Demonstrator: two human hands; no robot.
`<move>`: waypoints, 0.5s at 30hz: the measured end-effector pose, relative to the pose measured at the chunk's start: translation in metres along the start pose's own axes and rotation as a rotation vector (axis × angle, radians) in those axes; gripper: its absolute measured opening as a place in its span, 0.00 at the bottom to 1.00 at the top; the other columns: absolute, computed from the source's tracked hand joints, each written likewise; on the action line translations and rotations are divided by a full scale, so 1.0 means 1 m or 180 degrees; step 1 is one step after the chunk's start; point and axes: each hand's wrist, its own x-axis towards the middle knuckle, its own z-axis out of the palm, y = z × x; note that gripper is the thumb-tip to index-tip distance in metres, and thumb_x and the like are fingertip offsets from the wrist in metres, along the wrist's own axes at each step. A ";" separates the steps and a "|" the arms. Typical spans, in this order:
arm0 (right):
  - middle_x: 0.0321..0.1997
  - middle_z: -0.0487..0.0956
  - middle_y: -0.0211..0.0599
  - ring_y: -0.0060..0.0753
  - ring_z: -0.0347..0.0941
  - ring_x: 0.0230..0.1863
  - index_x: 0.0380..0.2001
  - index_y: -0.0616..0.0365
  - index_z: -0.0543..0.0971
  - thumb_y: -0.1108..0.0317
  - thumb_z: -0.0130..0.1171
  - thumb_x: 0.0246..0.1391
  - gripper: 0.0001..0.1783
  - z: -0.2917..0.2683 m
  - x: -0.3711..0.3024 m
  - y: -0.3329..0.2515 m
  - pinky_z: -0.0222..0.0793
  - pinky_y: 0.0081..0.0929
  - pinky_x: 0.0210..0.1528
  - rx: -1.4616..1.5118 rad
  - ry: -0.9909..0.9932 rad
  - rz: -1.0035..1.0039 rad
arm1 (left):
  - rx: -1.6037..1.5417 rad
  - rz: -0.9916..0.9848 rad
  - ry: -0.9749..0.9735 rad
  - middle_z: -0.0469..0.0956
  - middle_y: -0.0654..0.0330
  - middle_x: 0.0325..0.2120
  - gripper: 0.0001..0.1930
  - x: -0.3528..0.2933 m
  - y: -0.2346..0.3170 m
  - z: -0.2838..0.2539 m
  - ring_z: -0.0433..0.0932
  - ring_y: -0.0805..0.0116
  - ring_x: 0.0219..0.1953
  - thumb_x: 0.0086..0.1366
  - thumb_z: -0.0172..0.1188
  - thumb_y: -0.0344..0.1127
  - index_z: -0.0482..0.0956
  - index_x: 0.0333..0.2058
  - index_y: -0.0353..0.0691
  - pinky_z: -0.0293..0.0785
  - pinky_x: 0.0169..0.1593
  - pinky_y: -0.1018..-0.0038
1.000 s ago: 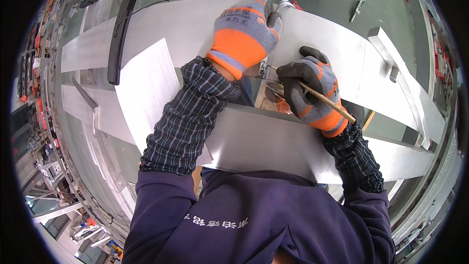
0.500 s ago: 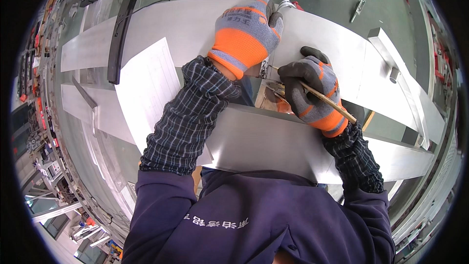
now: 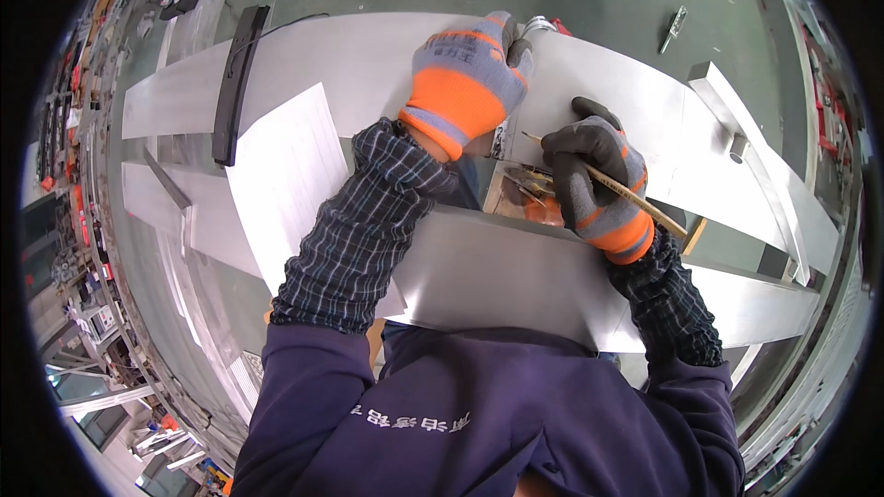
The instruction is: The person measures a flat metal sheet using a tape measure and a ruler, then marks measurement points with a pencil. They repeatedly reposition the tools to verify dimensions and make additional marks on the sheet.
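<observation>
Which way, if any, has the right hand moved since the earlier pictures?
Yes: the right hand, pencil in its grip, has moved slightly rightward, judged against the brown surface in the gap between the metal beams.

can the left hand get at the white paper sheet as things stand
Probably yes: the white paper sheet lies beside the left plaid sleeve, its middle uncovered. The left hand, up at the far metal panel, would likely need to draw back first, and the sleeve hides part of the sheet.
</observation>
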 end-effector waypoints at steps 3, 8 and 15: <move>0.30 0.83 0.29 0.36 0.82 0.33 0.37 0.52 0.82 0.77 0.60 0.51 0.10 -0.004 0.001 -0.001 0.67 0.56 0.70 -0.0088 -0.0041 -0.0048 | -0.0053 -0.0055 -0.0068 0.87 0.50 0.33 0.13 -0.001 0.004 -0.003 0.85 0.46 0.37 0.67 0.66 0.43 0.85 0.39 0.39 0.81 0.43 0.59; 0.28 0.82 0.30 0.38 0.81 0.31 0.36 0.52 0.82 0.77 0.61 0.49 0.10 -0.010 0.005 -0.001 0.67 0.55 0.71 -0.0053 0.0072 -0.0020 | -0.0098 -0.0162 -0.0175 0.87 0.51 0.32 0.13 0.001 0.009 -0.006 0.85 0.46 0.36 0.67 0.66 0.44 0.85 0.38 0.39 0.80 0.41 0.59; 0.32 0.82 0.35 0.38 0.80 0.34 0.34 0.59 0.81 0.77 0.56 0.52 0.07 -0.014 0.006 0.004 0.67 0.59 0.71 -0.0427 -0.0039 -0.0270 | -0.0018 -0.0049 0.0072 0.87 0.48 0.33 0.14 -0.001 0.000 0.002 0.85 0.42 0.38 0.66 0.65 0.45 0.84 0.40 0.39 0.81 0.43 0.55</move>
